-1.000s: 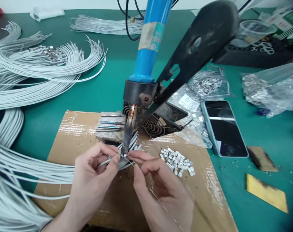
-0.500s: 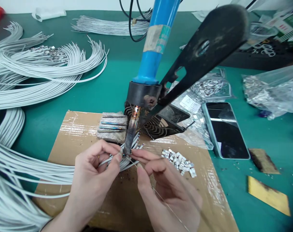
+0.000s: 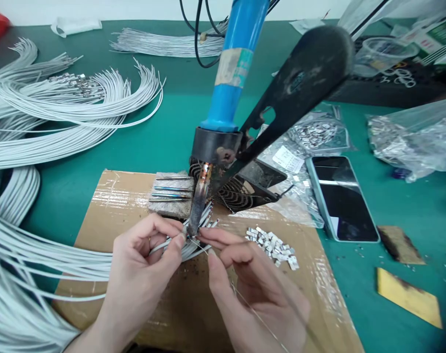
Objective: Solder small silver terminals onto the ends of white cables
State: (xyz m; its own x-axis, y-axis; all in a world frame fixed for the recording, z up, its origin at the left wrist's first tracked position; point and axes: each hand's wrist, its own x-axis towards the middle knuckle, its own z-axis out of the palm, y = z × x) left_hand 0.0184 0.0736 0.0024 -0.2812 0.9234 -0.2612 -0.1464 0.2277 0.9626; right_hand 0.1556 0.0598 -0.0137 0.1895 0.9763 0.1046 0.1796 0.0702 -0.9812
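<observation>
My left hand (image 3: pixel 144 267) is closed on a bundle of thin white wires (image 3: pixel 42 260) and pinches one wire end at the tip of the soldering iron (image 3: pixel 223 113). That blue-handled iron stands fixed in a black stand, tip pointing down. My right hand (image 3: pixel 252 289) pinches a thin strand of solder wire (image 3: pixel 255 314) and holds its end against the iron tip. Both hands work over a taped cardboard sheet (image 3: pixel 108 201).
A pile of small metal terminals (image 3: pixel 272 245) lies right of the hands. A phone (image 3: pixel 340 196) and bags of terminals (image 3: pixel 410 137) sit to the right. Loops of white wires (image 3: pixel 61 113) cover the left of the green table. A sponge block (image 3: pixel 171 193) holds spare tips.
The hands stay at the iron tip; my right hand has shifted slightly down and right along the solder. The view has moved a little.
</observation>
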